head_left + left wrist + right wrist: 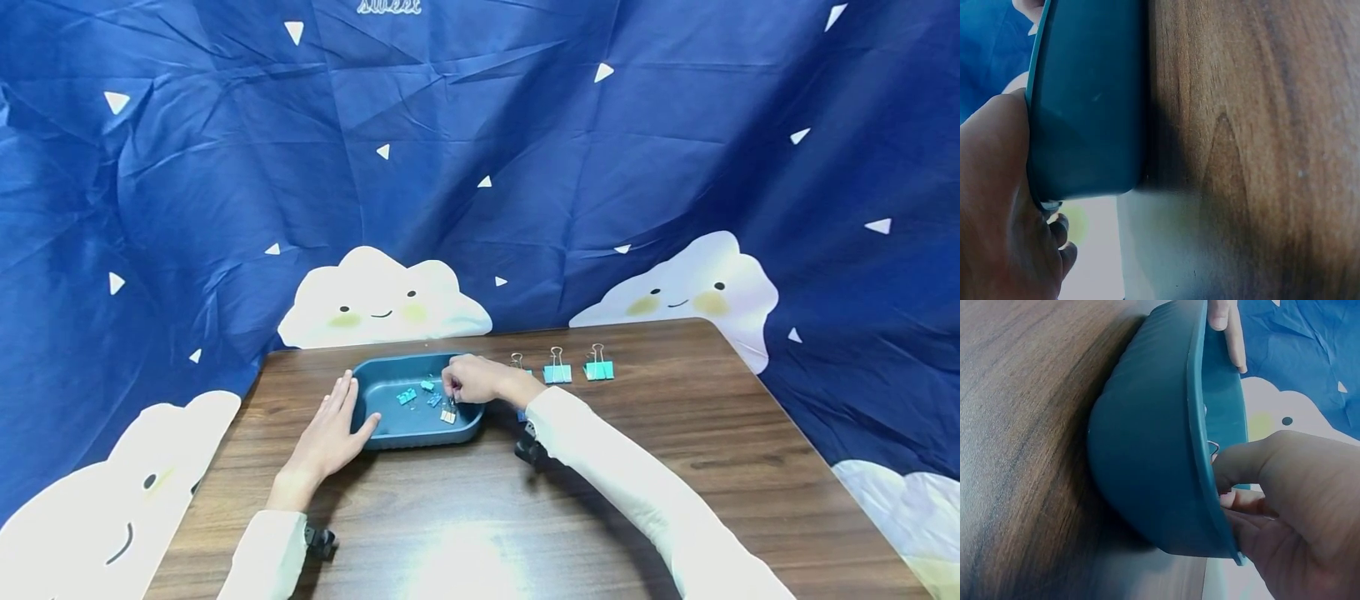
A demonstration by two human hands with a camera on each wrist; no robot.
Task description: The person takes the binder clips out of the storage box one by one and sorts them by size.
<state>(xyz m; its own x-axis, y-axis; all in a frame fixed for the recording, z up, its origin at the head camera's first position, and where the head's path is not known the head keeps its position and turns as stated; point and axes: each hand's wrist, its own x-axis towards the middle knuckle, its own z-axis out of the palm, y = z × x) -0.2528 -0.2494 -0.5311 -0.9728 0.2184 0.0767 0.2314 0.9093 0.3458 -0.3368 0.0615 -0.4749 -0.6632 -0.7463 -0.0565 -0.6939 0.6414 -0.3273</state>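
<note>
A blue-green tray (pixel 420 437) with raised sides stands on the table, several small blue and teal binder clips (pixel 407 397) lying in it. My left hand (pixel 330 433) rests on the tray's left rim, fingers extended and thumb along the near corner. At the right end, my right hand (pixel 474 379) reaches over the rim with curled fingers and pinches a pale binder clip (pixel 448 416) low in the tray. The right wrist view shows a thin wire handle (pixel 1213 447) beside the fingertips; the hand and tray wall hide most of that clip.
Right of the tray, larger binder clips stand in a row: a blue one (pixel 557 373), a teal one (pixel 599 370) and one partly behind the right wrist (pixel 517 362). Another blue piece (pixel 521 415) shows under the forearm. A blue cloud-print cloth (pixel 525 208) hangs behind the wooden table (pixel 675 433).
</note>
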